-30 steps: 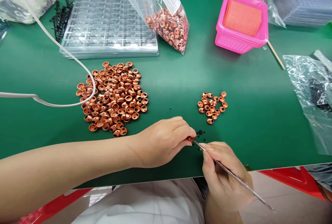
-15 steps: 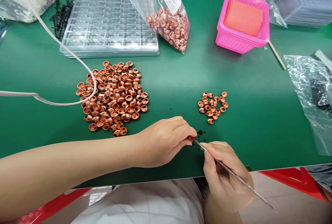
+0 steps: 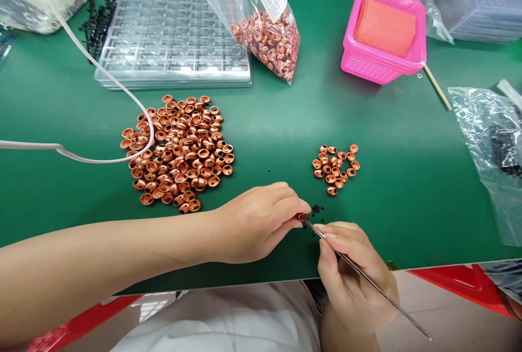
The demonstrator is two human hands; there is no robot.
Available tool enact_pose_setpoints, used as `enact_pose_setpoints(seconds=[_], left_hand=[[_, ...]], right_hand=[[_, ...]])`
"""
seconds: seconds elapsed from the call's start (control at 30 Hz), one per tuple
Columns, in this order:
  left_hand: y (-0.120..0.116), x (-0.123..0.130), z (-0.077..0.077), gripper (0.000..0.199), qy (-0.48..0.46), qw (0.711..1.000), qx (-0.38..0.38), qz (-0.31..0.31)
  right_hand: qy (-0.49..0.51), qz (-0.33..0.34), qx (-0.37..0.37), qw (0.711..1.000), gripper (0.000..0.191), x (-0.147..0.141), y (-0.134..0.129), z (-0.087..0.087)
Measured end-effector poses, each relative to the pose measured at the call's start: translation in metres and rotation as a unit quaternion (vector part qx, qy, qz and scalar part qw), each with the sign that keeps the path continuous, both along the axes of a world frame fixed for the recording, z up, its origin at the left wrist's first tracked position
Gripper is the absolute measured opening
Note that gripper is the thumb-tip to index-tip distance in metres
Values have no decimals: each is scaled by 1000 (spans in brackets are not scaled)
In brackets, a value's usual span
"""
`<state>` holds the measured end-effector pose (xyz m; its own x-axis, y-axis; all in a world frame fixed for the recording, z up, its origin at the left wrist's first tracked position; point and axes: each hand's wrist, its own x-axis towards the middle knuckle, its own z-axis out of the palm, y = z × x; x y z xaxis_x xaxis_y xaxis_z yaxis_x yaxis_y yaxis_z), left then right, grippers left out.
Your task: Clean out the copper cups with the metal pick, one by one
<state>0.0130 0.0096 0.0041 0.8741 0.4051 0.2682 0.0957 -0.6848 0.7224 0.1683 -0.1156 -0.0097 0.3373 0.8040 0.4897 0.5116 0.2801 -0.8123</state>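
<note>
Between its fingertips my left hand [image 3: 261, 224] pinches a small copper-coloured shell [image 3: 301, 216] with an opening in it. My right hand [image 3: 359, 276] grips a thin metal pick [image 3: 379, 284] like a pen, and the pick's tip meets the shell. Whether the tip is inside the opening I cannot tell. Tiny black pieces [image 3: 316, 209] lie on the table just beyond the fingertips. A large pile of copper shells [image 3: 179, 150] spreads beyond my left forearm, and a smaller group of them [image 3: 334, 167] lies ahead of my right hand.
Clear plastic trays [image 3: 171, 31] are stacked at the back left, beside a bag of copper shells [image 3: 269, 42]. A pink basket [image 3: 383, 69] holds an orange sponge-like block. A white cable [image 3: 93, 161] loops over the pile's left side. Another clear bag [image 3: 481, 140] lies at right.
The pick's rear end has shifted slightly down and left with my right hand. My left hand keeps its hold on the shell. The whole view has shifted slightly.
</note>
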Motion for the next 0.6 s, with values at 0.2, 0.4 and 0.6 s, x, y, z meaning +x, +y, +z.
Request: enact_pose_setpoints(seconds=[0.2,0.4,0.6], left_hand=[[0,0,0,18,7,1000,3,-2],[1,0,3,19,13,1000,-1,-4],[1,1,5,19,15,1000,-5,-2]], right_hand=[[-4,21,-2,1000,34,3,-1,-2],[-6,31,-1,999,37,5,-2,-2],[-14,44,-11,999,40,7,-2,-1]])
